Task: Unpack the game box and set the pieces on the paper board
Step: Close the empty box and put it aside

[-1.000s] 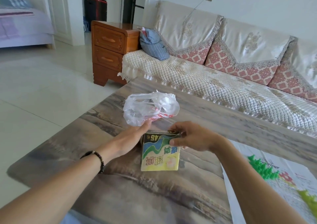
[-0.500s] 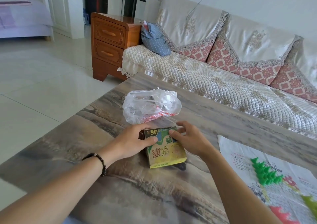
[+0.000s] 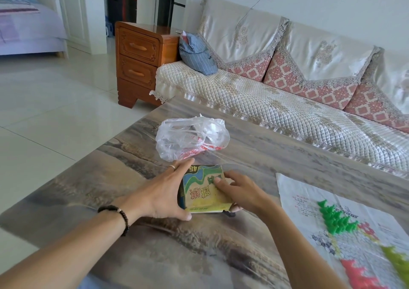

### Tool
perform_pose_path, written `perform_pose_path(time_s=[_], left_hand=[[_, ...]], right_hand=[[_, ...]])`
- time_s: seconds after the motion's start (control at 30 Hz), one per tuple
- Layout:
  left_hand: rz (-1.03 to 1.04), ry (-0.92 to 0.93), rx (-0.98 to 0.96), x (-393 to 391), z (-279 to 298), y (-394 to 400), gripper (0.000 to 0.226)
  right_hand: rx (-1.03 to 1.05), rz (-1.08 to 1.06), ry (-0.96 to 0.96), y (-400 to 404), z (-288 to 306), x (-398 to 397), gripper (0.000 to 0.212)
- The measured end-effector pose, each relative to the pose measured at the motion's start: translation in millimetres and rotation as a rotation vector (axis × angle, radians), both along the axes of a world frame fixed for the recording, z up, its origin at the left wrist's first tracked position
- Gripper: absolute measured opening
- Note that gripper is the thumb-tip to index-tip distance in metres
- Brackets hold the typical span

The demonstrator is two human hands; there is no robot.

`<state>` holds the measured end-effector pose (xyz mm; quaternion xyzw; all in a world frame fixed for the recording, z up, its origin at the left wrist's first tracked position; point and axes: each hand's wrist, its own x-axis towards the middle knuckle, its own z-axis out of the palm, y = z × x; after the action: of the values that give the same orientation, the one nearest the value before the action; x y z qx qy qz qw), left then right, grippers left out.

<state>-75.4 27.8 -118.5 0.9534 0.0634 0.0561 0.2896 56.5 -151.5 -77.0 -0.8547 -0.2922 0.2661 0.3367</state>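
Observation:
A small yellow, green and blue game box [image 3: 202, 192] sits on the table [image 3: 110, 191] in front of me. My left hand [image 3: 164, 191] grips its left side, with the thumb at the near corner and the fingers along the far edge. My right hand [image 3: 239, 190] holds the right side, with the thumb pressed on the lid and the fingers curled under the right edge. The paper board [image 3: 305, 202] lies to the right with green pieces [image 3: 334, 219] standing on it; red pieces [image 3: 356, 273] and lime pieces [image 3: 398, 262] show at the lower right.
A crumpled clear plastic bag [image 3: 190, 141] lies just behind the box. A sofa [image 3: 276, 103] runs along the table's far side, with a wooden drawer cabinet [image 3: 141, 61] at its left end. Tiled floor [image 3: 44, 116] lies left of the table.
The box has tipped from standing nearly upright to lying flatter and has turned. Both hands have shifted round its sides. The view has swung right, showing more of the paper board.

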Motion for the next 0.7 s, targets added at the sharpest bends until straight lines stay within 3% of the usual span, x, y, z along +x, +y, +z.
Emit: perform_pose_path(time_s=[0.17,0.33,0.47,0.57,0.63,0.7], left_hand=[[0.011,0.002,-0.069,-0.4,-2.5,6.0,0.135],[0.012,0.033,0.010,-2.9,-2.2,7.1,0.124],[-0.038,0.056,0.063,-4.6,-0.9,11.8,0.109],[-0.020,0.049,0.089,-12.0,2.3,17.6,0.098],[0.015,0.030,0.121,-23.1,8.1,27.2,0.092],[0.061,0.026,0.131,-39.3,14.1,42.0,0.082]], right_hand=[[-0.011,-0.008,-0.032,5.0,-5.2,-4.6,0.039],[-0.134,-0.051,-0.181,16.5,-11.1,-1.5,0.060],[-0.111,-0.055,-0.126,17.0,-9.0,-2.9,0.065],[-0.044,-0.080,0.053,27.9,-4.8,-13.1,0.068],[-0.010,-0.077,0.106,47.8,-3.0,-26.6,0.062],[0.042,-0.057,0.108,73.2,-3.2,-42.9,0.041]])
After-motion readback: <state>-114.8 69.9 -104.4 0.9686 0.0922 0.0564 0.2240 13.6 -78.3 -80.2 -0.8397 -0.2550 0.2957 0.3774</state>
